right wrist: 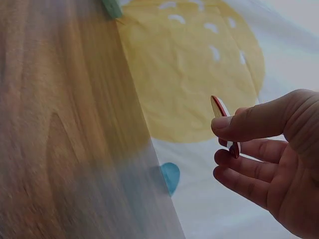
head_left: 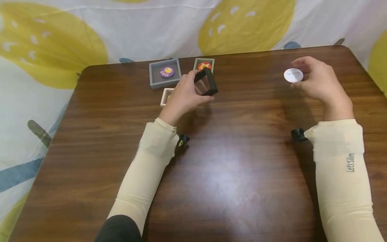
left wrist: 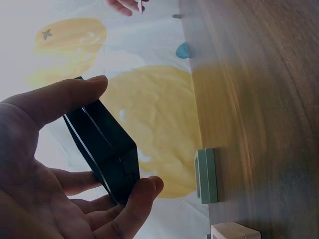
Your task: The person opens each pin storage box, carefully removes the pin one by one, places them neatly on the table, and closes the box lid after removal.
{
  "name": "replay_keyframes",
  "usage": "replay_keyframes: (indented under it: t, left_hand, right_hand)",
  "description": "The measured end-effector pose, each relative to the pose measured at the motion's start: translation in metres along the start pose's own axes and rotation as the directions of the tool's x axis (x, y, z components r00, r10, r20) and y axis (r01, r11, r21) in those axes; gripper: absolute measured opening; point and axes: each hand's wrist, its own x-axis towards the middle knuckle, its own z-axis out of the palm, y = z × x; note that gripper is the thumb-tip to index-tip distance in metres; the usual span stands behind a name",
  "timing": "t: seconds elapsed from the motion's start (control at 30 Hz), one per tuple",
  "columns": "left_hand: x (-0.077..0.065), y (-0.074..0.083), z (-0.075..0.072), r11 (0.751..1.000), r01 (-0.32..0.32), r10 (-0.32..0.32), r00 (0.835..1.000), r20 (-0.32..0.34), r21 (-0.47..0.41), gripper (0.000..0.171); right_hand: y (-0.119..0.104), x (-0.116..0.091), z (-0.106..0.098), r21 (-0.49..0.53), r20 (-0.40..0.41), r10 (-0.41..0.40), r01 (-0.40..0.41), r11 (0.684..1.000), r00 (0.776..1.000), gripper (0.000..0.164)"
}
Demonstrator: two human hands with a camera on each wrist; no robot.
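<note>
My left hand (head_left: 182, 95) grips a small black square display frame (head_left: 212, 82) by its edges, raised above the table and tilted, with a see-through window in it. In the left wrist view the black frame (left wrist: 107, 142) appears edge-on between thumb and fingers. Away to the right, my right hand (head_left: 325, 82) pinches a round button badge (head_left: 293, 76) at its edge, also raised. The badge turns its white back towards the head view. From the right wrist, the badge (right wrist: 217, 107) is seen nearly edge-on, with a red rim, between thumb and fingers.
At the back of the brown table (head_left: 242, 134) stand a grey frame (head_left: 165, 83) holding a purple badge (head_left: 167, 71) and a green frame (head_left: 212, 67) holding a red badge (head_left: 204, 65). A cream frame (head_left: 163, 99) is partly hidden by my left hand. Patterned cloth (head_left: 160, 30) hangs behind.
</note>
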Motion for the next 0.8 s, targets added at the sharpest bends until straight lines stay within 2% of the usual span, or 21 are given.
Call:
replay_keyframes:
  t: [0.43, 0.8]
  left_hand:
    - [-0.001, -0.003, 0.001, 1.000, 0.000, 0.000, 1.000, 0.020, -0.005, 0.089]
    - [-0.001, -0.004, 0.001, 1.000, -0.014, 0.014, 1.000, 0.012, -0.015, 0.088]
  right_hand:
    - [0.008, -0.002, -0.006, -0.025, -0.013, 0.030, -0.031, 0.999, 0.999, 0.061]
    - [0.014, -0.002, -0.005, -0.024, 0.007, 0.057, -0.057, 0.998, 0.998, 0.062]
